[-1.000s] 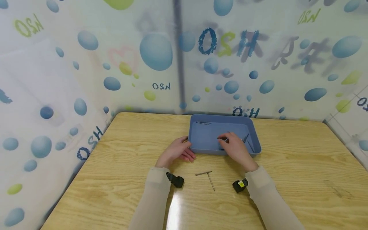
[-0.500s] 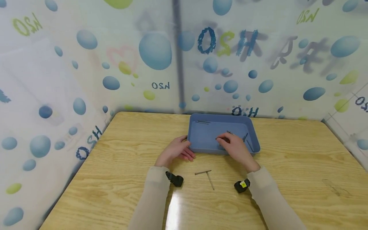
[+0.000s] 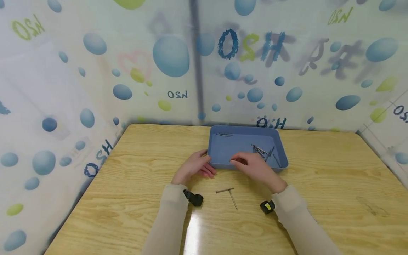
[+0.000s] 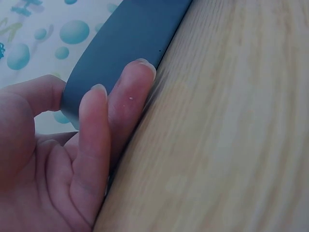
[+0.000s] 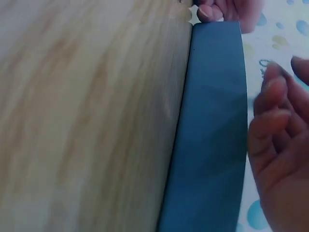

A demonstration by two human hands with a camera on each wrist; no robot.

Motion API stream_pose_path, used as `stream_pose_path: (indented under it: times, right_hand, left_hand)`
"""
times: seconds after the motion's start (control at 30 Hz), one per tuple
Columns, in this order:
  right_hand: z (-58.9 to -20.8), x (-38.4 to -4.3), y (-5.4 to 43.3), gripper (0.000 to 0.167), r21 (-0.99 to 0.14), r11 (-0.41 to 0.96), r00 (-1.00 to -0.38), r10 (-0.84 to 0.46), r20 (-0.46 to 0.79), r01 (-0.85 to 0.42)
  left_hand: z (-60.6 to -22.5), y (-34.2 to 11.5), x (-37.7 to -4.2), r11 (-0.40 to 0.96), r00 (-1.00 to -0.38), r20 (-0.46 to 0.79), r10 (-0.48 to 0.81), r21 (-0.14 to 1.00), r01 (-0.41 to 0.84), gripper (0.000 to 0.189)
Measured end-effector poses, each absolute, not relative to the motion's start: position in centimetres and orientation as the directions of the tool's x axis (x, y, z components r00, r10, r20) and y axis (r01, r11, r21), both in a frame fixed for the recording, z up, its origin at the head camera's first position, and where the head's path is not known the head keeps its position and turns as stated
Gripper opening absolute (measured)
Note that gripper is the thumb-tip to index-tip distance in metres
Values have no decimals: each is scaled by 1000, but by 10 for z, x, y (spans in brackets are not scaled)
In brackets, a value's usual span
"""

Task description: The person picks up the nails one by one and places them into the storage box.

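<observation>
The blue tray (image 3: 236, 145) stands near the table's back edge. My left hand (image 3: 193, 165) holds its front left corner, the thumb at the rim; in the left wrist view the other fingers lie loosely along its outer wall. My right hand (image 3: 253, 166) is over the tray's front edge, fingers bent with thumb and forefinger close; whether anything is between them is hidden. Several loose nails (image 3: 259, 150) lie inside the tray at the right, with a few thin nails (image 3: 224, 134) at the back left. Two nails (image 3: 233, 199) form a T on the table before the tray.
The wooden table (image 3: 143, 156) reaches out on both sides of the tray. A patterned curtain (image 3: 223, 71) hangs behind and beside the table. Small black cameras (image 3: 195, 199) sit at both wrists.
My right hand has moved left and towards the tray's front edge, uncovering the pile of nails at the right. My left hand stays at the corner; the nails on the table have not moved.
</observation>
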State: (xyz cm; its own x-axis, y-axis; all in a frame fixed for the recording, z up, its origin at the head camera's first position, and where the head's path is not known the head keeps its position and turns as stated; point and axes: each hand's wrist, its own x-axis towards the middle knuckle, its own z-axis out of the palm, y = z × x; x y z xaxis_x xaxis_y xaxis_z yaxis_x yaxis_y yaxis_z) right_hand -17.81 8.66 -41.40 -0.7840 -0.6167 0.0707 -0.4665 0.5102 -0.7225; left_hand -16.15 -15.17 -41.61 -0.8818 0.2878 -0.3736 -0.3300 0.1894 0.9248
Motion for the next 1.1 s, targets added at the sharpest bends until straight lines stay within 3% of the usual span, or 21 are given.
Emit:
stream_pose_path:
  times: [0.2,0.47,0.6,1.1]
  right_hand:
    - [-409,-171,76,30,-628,560,-707,-706,-20,-541]
    - [-408,-163,67,24,-605,555,-614,-778,-133,-572]
    - [-412,-162,66,22,-593,585,-610,-769,-190,-553]
    - [-412,-153,55,18,-418,618,-602,-776,-189,-666]
  left_hand:
    - [-415,-153,-161,202,-874,-387,295,919,-339,60]
    - [-412,-152,-159,202,-881,-381,281,921,-333,60]
    - [-412,-151,-160,203,-881,-384,277,920,-337,60]
    - [-414,-151,-161,182,-880,-383,281,921,-343,60]
